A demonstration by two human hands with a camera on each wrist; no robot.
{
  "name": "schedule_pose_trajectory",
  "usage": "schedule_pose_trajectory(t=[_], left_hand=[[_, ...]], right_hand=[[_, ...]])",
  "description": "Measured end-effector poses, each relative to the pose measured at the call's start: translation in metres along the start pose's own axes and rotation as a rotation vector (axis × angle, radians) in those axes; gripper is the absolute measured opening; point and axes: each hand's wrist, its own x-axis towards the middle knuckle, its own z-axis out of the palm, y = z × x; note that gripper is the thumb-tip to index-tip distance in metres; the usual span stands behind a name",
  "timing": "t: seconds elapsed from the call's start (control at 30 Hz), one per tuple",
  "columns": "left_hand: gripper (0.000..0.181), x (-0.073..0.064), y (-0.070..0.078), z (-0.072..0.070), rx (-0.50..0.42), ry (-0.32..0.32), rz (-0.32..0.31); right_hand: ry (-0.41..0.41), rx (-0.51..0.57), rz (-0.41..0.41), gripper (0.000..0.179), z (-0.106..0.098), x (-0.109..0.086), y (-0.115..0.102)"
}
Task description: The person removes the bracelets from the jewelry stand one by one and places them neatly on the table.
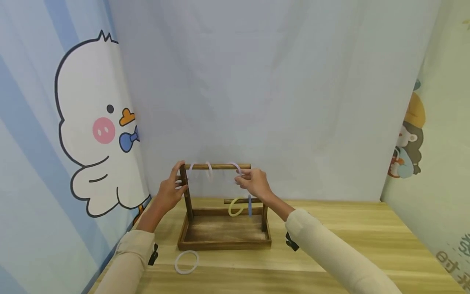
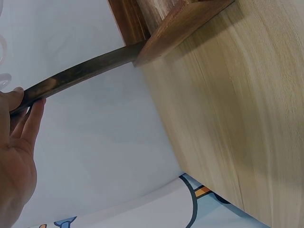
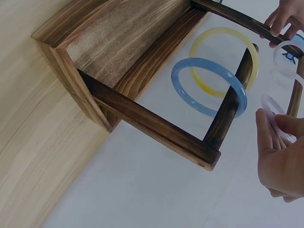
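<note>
Note the lilac ring (image 1: 238,167) pinched between thumb and fingers of the right hand (image 1: 255,181), just below and right of centre in the head view, apparently around the upper bar (image 1: 220,166) near its free end. Move squarely along the bar, without levering. Brace with the left hand (image 1: 169,191), gripping the tall post (image 1: 187,200) left of centre. Avoid knocking the yellow ring (image 3: 216,30) and blue ring (image 1: 250,208) below; leave the white ring (image 1: 187,252), lower left on the tabletop (image 1: 312,253), undisturbed.
</note>
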Motion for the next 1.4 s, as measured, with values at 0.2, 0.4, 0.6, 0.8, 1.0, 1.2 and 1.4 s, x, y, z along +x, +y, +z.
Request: schedule_pose_trajectory(t=[0.2,0.4,0.6,0.8,1.0,1.2,1.4], left_hand=[[0.090,-0.002,0.002,0.002,-0.009,0.000,-0.006],[0.091,0.001,0.002,0.001,0.003,0.003,-0.011],[0.090,0.003,0.001,0.002,0.008,0.003,-0.020],[0.090,0.004,0.001,0.000,0.010,-0.008,-0.022],[0.091,0.003,0.000,0.000,0.012,0.001,-0.014],[0.092,0.001,-0.001,0.000,0.017,0.015,-0.007],[0.092,0.000,-0.003,0.001,0.008,0.024,0.017]], right_hand=[[0.013,-0.002,0.008,0.030,-0.003,-0.003,0.008],[0.022,-0.026,0.020,0.031,-0.009,-0.001,0.011],[0.019,-0.032,0.016,0.032,-0.018,-0.002,0.011],[-0.004,-0.030,0.009,0.032,-0.027,-0.005,0.008],[-0.014,-0.020,-0.003,0.033,-0.032,-0.010,0.004],[0.005,-0.034,0.023,0.032,-0.033,-0.006,0.013],[0.014,-0.032,0.047,0.033,-0.034,-0.007,0.014]])
